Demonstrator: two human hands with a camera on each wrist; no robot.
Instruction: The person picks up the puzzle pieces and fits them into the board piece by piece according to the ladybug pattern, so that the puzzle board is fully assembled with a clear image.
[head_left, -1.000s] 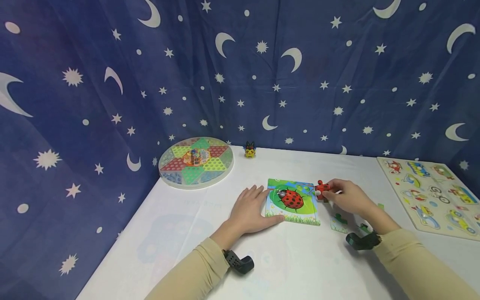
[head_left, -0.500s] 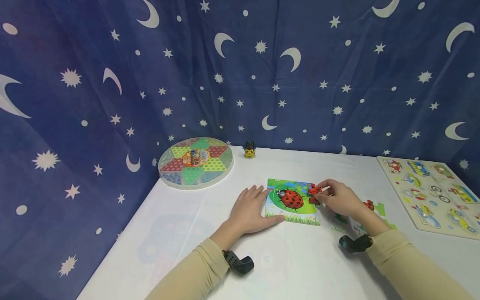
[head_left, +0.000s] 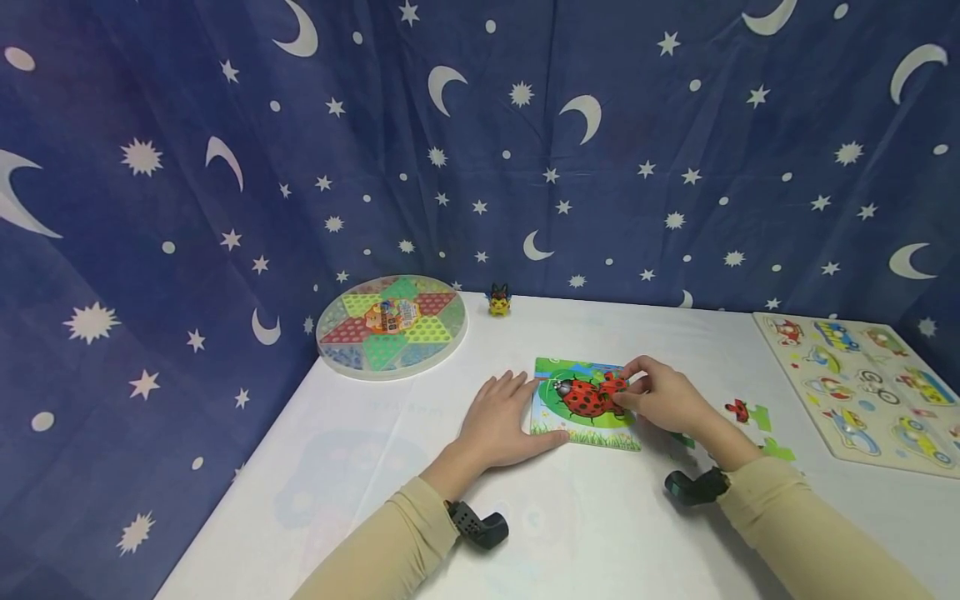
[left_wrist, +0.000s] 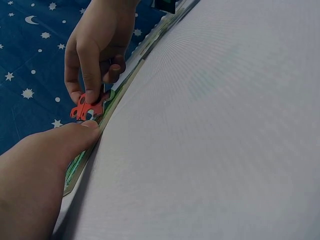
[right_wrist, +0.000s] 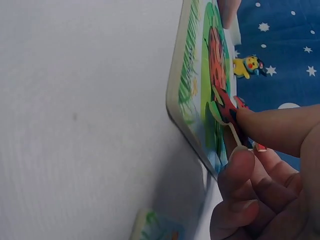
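My right hand (head_left: 670, 402) pinches a red, black-spotted jigsaw piece (head_left: 612, 384) between thumb and fingers, over the right part of a square ladybug puzzle board (head_left: 588, 437). In the right wrist view the jigsaw piece (right_wrist: 227, 107) is tilted against the board's picture; whether it lies flat anywhere cannot be seen. My left hand (head_left: 495, 423) rests with fingers spread at the board's left side, its thumb lying on the lower edge. The left wrist view shows that thumb (left_wrist: 65, 142) close to the red piece (left_wrist: 90, 107).
Loose jigsaw pieces (head_left: 780, 450) lie right of the board, partly hidden by my right wrist. A wooden picture board (head_left: 862, 392) lies at the far right. A round star-patterned game board (head_left: 393, 325) and a small yellow toy figure (head_left: 498, 300) stand behind.
My right hand has carried the red jigsaw piece leftward from beside the puzzle board to over its ladybug picture, uncovering loose pieces at the right. The left hand stays put.
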